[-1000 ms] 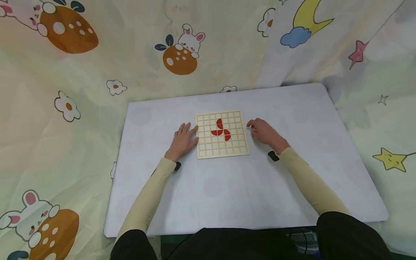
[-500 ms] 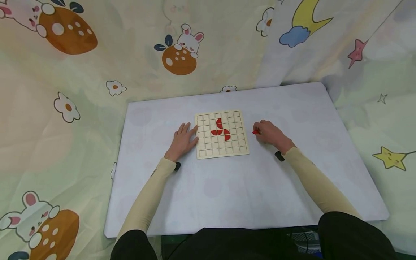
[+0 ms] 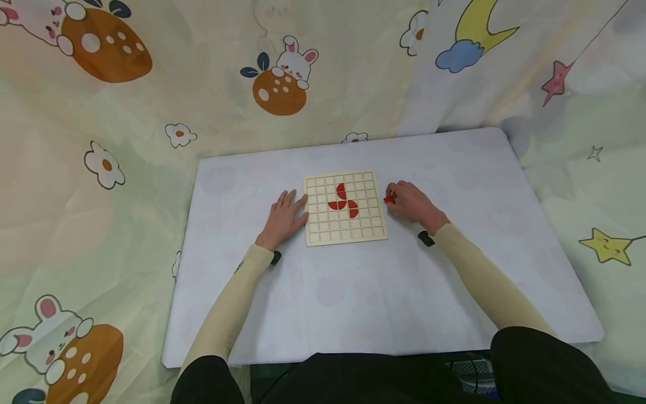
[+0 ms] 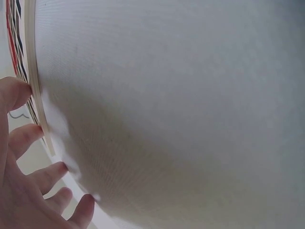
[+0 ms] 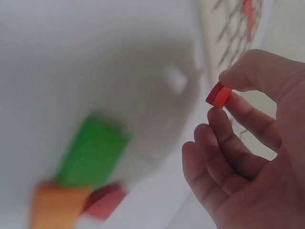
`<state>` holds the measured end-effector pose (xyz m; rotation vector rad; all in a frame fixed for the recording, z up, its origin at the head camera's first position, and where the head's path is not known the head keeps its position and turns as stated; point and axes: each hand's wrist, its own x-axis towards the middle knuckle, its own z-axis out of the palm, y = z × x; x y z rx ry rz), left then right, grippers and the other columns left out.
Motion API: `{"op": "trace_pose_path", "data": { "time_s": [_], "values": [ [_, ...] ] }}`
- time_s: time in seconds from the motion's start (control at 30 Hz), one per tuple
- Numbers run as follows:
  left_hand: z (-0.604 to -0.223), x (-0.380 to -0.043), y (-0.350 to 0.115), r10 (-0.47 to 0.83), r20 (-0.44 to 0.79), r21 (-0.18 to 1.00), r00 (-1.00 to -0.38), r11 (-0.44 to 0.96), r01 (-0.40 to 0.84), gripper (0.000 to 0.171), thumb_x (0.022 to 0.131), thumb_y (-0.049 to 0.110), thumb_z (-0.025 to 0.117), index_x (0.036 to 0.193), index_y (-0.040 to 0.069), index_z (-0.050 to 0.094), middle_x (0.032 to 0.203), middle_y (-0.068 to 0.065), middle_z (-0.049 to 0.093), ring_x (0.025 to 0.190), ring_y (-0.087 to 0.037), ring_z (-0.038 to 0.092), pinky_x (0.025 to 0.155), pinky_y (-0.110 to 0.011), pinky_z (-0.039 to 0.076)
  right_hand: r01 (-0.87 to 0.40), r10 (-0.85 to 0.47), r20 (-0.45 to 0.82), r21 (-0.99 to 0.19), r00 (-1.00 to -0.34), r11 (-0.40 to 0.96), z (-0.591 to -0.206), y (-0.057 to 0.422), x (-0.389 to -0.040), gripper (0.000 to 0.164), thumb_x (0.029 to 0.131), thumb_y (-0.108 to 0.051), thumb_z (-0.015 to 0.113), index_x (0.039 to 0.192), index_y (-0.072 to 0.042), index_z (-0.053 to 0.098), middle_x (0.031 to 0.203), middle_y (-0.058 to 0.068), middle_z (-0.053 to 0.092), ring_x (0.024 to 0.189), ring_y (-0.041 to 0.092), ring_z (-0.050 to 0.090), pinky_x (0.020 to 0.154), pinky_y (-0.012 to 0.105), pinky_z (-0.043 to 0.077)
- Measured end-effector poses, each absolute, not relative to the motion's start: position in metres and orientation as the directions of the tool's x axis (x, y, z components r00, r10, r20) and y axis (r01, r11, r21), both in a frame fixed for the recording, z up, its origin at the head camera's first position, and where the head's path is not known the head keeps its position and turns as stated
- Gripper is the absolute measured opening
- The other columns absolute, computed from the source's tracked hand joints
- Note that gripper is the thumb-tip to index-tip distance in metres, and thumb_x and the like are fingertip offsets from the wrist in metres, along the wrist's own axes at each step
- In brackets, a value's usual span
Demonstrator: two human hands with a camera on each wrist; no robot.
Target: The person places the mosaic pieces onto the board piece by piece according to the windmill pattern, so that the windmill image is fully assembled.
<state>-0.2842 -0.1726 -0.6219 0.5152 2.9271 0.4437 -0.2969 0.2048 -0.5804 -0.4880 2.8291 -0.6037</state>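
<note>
A flat wooden board (image 3: 318, 233) with a square grid lies on the white table. Red curved pieces (image 3: 336, 205) sit near its middle in three half-disc shapes. My left hand (image 3: 282, 220) rests at the board's left edge, fingers spread; in the left wrist view the thumb (image 4: 21, 93) touches the board's side. Just right of the board, my right hand (image 3: 411, 203) pinches a small red block (image 5: 221, 95) between thumb and forefinger. Its other fingers curl loosely, holding nothing.
In the right wrist view, a green block (image 5: 93, 150), an orange block (image 5: 59, 205) and a red block (image 5: 106, 201) lie close together, blurred. They do not show in the head view. A patterned cloth (image 3: 212, 67) hangs behind the table (image 3: 323, 314).
My right hand moved slightly right, away from the board, then back left toward its edge. The red block now shows at its fingertips. My left hand and the board stay still.
</note>
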Motion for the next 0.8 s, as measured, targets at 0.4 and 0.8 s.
{"op": "trace_pose_path", "data": {
  "time_s": [0.4, 0.8],
  "values": [
    [-0.622, -0.285, -0.173, 0.352, -0.086, 0.306, -0.932, 0.9, 0.312, 0.059, 0.101, 0.048, 0.043, 0.154, 0.023, 0.032, 0.16, -0.012, 0.017, 0.147, -0.031, 0.003, 0.111, -0.052, 0.019, -0.366, -0.494, -0.126, -0.521, -0.86, 0.771, -0.57, 0.142, -0.325, 0.019, 0.085, -0.009, 0.064, 0.103, -0.001, 0.062, 0.09, 0.011, 0.058, 0.084, 0.026, 0.049, 0.075, 0.039, 0.042],
    [-0.624, -0.287, -0.174, 0.348, -0.086, 0.302, -0.933, 0.902, 0.309, 0.06, 0.101, 0.049, 0.042, 0.154, 0.024, 0.032, 0.16, -0.01, 0.017, 0.147, -0.031, 0.003, 0.111, -0.051, 0.018, -0.469, -0.562, -0.162, -0.395, -0.811, 0.79, -0.577, 0.117, -0.341, 0.023, 0.086, -0.007, 0.063, 0.109, -0.001, 0.063, 0.092, 0.01, 0.055, 0.082, 0.024, 0.047, 0.073, 0.036, 0.041]
  ]
}}
